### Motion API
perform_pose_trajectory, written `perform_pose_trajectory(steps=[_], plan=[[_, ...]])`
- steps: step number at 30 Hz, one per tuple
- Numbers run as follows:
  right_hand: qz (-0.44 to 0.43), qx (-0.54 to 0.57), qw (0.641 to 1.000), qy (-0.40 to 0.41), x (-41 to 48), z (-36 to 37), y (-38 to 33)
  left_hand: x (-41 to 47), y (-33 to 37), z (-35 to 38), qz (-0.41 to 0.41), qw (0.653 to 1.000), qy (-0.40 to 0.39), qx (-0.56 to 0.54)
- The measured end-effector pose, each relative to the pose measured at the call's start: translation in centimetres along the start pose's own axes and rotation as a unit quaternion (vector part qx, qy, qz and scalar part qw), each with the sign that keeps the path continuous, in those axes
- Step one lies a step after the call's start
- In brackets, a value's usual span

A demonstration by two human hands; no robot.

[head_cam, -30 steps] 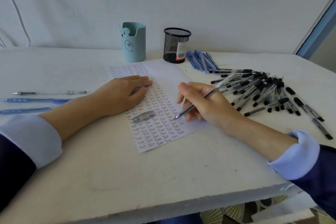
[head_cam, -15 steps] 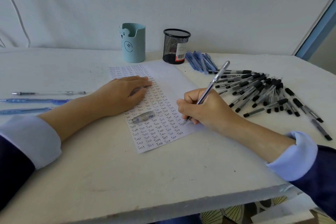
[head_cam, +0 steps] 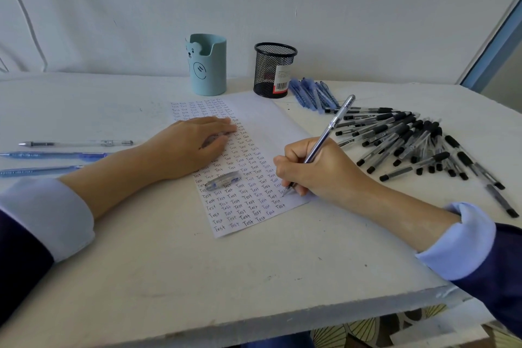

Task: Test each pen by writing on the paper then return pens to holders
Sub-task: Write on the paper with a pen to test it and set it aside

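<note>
A: Status on the hands?

B: My right hand (head_cam: 324, 169) is closed in a writing grip on a clear pen (head_cam: 322, 141). Tip is down on the paper (head_cam: 282, 127), at the right end of the written rows, near side of the sheet. Back end of the pen tilts up and away to the far right.

A: Left?

B: My left hand (head_cam: 192, 147) lies flat, palm down, on the paper. Fingers extended and together, holding nothing, just pressing the sheet onto the table (head_cam: 197, 277).

A: Paper state?

B: Left part is filled with rows of "Test". The far right part is blank. A clear pen cap (head_cam: 223, 179) lies on the writing, between my two hands, just near of the left one.

A: Remaining pens?

B: Big pile of black-capped pens (head_cam: 409, 138) on the table right of the paper. A smaller bunch of blue pens (head_cam: 310, 92) lies far of that pile, just right of the black mesh holder (head_cam: 274, 69). Three loose pens (head_cam: 56, 155) lie at the left edge, side by side: one clear, two blue.

A: Holders?

B: Both upright at the far side of the paper. Light blue bear holder (head_cam: 209, 65) on the left, mesh one on the right, slightly apart. No pens stick out above either rim.
</note>
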State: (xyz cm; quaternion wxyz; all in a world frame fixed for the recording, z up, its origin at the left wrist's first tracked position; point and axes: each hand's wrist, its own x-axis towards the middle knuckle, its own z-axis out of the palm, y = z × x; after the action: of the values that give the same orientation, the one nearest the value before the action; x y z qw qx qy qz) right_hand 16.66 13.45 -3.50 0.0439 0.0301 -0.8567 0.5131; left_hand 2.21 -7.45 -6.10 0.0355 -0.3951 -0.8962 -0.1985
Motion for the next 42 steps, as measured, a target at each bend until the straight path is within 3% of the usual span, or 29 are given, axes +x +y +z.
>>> perform_pose_trajectory(steps=[38,42], plan=[[-0.016,-0.017,1.0,0.017,0.2,-0.4,0.6,-0.1,0.2,-0.1,-0.006,1.0,-0.001,-0.009],[-0.018,0.032,0.999,0.028,0.6,-0.6,0.6,-0.1,0.3,-0.1,-0.007,1.0,-0.004,-0.004]])
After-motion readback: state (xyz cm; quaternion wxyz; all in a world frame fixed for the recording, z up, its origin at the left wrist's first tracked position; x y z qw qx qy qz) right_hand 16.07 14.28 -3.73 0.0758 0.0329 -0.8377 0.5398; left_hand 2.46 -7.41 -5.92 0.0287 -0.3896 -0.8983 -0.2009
